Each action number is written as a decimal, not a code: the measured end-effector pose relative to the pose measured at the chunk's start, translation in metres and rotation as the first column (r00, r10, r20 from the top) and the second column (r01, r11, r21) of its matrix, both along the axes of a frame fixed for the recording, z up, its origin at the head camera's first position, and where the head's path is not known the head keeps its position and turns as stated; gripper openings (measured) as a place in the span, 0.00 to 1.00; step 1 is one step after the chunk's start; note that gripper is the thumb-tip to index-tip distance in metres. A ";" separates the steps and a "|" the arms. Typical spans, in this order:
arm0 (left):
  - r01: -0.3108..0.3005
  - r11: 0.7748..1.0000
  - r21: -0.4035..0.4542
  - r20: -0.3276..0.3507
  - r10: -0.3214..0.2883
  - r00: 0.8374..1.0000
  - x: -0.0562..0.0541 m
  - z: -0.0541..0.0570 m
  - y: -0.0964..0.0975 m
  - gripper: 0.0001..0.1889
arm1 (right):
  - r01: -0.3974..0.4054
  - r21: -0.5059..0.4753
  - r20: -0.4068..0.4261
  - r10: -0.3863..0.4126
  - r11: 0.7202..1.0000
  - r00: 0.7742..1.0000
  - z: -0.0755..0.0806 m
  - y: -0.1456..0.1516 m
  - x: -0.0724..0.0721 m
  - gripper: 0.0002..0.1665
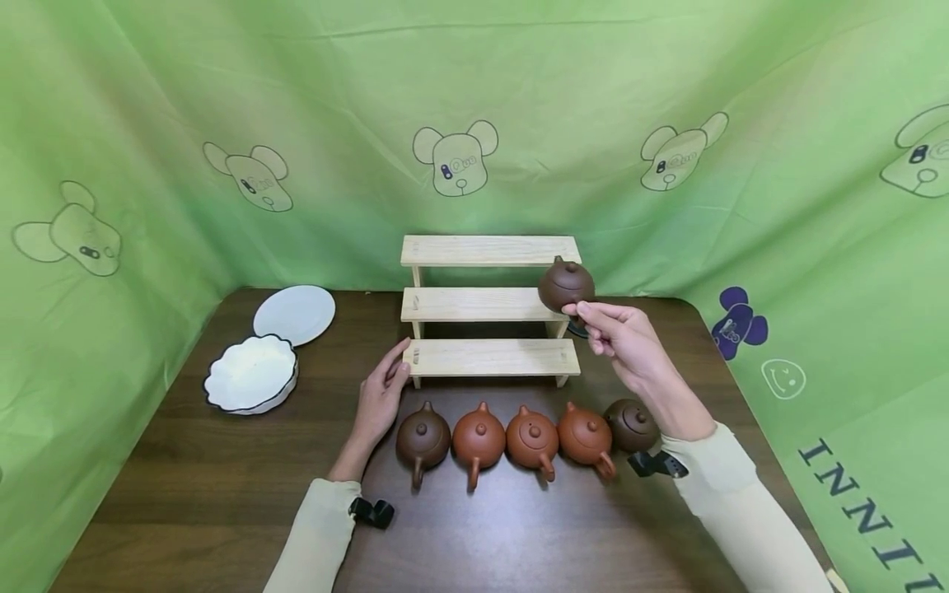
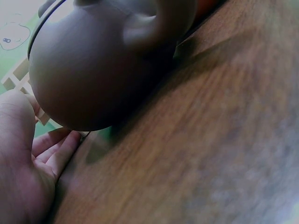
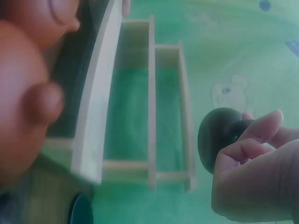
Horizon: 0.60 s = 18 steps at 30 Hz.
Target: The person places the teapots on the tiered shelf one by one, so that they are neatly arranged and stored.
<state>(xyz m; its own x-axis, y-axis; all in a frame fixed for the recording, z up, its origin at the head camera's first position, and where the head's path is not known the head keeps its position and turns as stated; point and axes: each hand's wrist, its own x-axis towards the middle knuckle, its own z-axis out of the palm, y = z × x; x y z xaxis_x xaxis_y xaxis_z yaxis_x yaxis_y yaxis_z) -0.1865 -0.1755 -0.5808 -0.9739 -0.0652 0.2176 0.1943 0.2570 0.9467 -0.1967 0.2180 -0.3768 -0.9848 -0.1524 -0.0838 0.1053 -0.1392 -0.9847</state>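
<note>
My right hand [image 1: 621, 336] pinches a dark brown teapot [image 1: 566, 286] by its handle and holds it up at the right end of the wooden three-step stand [image 1: 489, 358]. In the right wrist view the same dark teapot [image 3: 218, 135] shows beyond my curled fingers. My left hand [image 1: 381, 397] rests with extended fingers against the left end of the stand's lowest step. Beside that hand a second dark brown teapot [image 1: 423, 438] sits on the table; it fills much of the left wrist view, where its round body [image 2: 98, 70] looms close.
Reddish-brown teapots [image 1: 478, 438] stand in a row before the stand, with another dark one [image 1: 632, 425] at the right end under my forearm. A scalloped white dish [image 1: 250, 375] and a flat white plate [image 1: 295, 315] lie at left. Green printed cloth [image 1: 356, 99] surrounds the table.
</note>
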 end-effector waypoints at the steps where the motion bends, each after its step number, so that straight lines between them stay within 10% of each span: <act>1: -0.010 1.000 -0.017 0.017 0.010 1.000 -0.003 -0.005 -0.001 0.24 | 0.001 0.008 0.000 -0.001 1.000 1.000 0.001 -0.005 -0.002 0.17; 18: -0.021 1.000 -0.014 -0.064 0.020 0.998 0.011 0.022 0.007 0.23 | 0.024 -0.001 -0.069 -0.024 1.000 0.997 0.010 -0.073 -0.039 0.15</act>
<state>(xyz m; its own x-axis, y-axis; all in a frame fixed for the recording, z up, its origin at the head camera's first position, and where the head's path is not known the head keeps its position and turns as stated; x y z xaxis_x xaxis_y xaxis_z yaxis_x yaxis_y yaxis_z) -0.1756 -0.1681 -0.5592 -0.9565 -0.0816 0.2800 0.2483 0.2755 0.9287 -0.2362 0.1449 -0.3664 -0.9916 -0.1282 -0.0156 0.0339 -0.1415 -0.9894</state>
